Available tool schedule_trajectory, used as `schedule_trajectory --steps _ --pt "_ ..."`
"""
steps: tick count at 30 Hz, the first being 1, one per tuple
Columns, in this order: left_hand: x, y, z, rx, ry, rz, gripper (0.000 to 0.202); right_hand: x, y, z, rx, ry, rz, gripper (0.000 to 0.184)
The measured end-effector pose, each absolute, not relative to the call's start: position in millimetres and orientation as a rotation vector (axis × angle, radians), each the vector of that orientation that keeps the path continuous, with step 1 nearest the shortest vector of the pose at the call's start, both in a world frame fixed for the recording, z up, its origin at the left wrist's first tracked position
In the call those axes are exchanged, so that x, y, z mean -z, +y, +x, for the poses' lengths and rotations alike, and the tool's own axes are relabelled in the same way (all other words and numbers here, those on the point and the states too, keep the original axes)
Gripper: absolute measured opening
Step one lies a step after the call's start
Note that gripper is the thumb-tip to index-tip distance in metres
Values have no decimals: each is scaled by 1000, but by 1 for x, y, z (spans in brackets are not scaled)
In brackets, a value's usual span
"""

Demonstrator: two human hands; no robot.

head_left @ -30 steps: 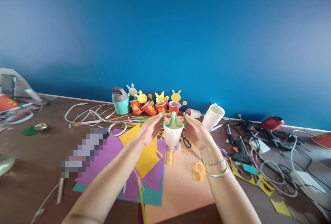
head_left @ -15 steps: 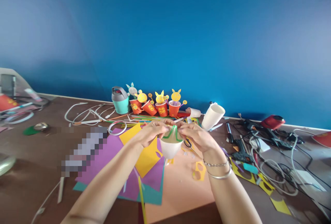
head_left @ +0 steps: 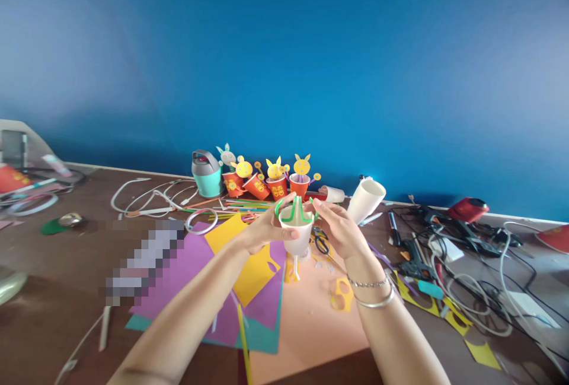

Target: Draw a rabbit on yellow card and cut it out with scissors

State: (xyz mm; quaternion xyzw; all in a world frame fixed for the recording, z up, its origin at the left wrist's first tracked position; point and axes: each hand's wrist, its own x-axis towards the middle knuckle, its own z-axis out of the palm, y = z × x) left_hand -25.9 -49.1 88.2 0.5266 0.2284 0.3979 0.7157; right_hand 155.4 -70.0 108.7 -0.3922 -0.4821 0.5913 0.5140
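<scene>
My left hand (head_left: 267, 229) is closed round a white paper cup (head_left: 297, 242), its thumb across the near side. Green-and-white straws (head_left: 297, 210) stand inside the cup, their green ends bent outward over the rim. At the cup's right side, the thumb and forefinger of my right hand (head_left: 336, 226) pinch the green end of a straw. The cup is held above the orange paper (head_left: 311, 320). Black-handled scissors (head_left: 320, 241) lie just right of the cup, partly behind my right hand.
Red cups (head_left: 278, 187) with yellow paper animal heads line the blue wall. A tall white stack of cups (head_left: 365, 200) leans behind my right hand. Purple (head_left: 186, 278) and yellow paper (head_left: 253, 278) lie left. A glue gun (head_left: 413, 260) and tangled cables (head_left: 480, 296) are right.
My left hand has shifted from the straws at the rim to around the cup's side. The straw ends now spread outward, and my right hand has moved slightly at the right one.
</scene>
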Motion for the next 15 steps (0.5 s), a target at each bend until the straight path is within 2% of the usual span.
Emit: schedule_trajectory --steps 5,11,15 --pt "-90 -47 -22 -998 539 1144 56 -108 -70 158 -1077 -1304 -1019 37" --pt "-89 -46 -24 -908 632 1120 55 -102 -63 155 -843 -1415 -1062 23" --pt "-88 -43 -24 -952 691 996 58 -101 -61 155 -882 -1408 -1053 31"
